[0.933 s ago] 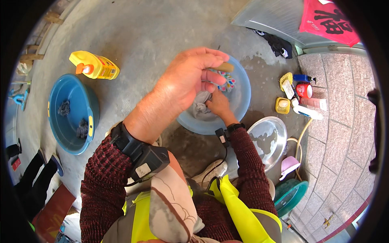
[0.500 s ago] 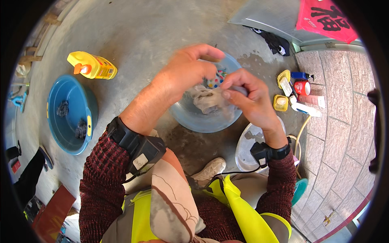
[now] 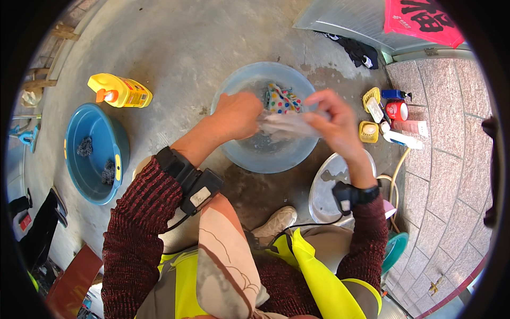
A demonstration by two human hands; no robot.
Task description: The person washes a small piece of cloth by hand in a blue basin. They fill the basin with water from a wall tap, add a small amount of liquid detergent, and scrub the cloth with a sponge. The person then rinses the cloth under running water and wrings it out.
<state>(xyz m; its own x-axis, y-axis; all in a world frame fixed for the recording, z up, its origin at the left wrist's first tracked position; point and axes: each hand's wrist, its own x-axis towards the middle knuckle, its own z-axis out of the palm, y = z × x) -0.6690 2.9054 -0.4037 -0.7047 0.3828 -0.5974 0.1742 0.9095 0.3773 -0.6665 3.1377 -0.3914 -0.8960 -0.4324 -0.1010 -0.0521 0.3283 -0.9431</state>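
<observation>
A pale grey-white cloth (image 3: 287,125) is stretched, a little blurred, between my two hands above a translucent blue basin (image 3: 268,164). My left hand (image 3: 237,114) is closed in a fist round its left end. At the right end my right hand (image 3: 336,122) pinches the cloth between thumb and fingers, with some fingertips raised and smeared by motion. Behind the held cloth, a white cloth with coloured dots (image 3: 280,99) lies in the basin. What the held cloth is, I cannot tell.
At left stand a yellow bottle (image 3: 127,91) and a blue tub (image 3: 95,181) holding two dark scrubbers. A metal basin (image 3: 324,199) sits by my right forearm. Soap dishes (image 3: 368,131) and bottles line the wall at right, near a hose (image 3: 396,173). Dark clothing (image 3: 358,52) lies beyond.
My left hand has gone from raised, spread fingers to a fist on the cloth, moving down. The cloth has been drawn out from a bunch into a stretched strip.
</observation>
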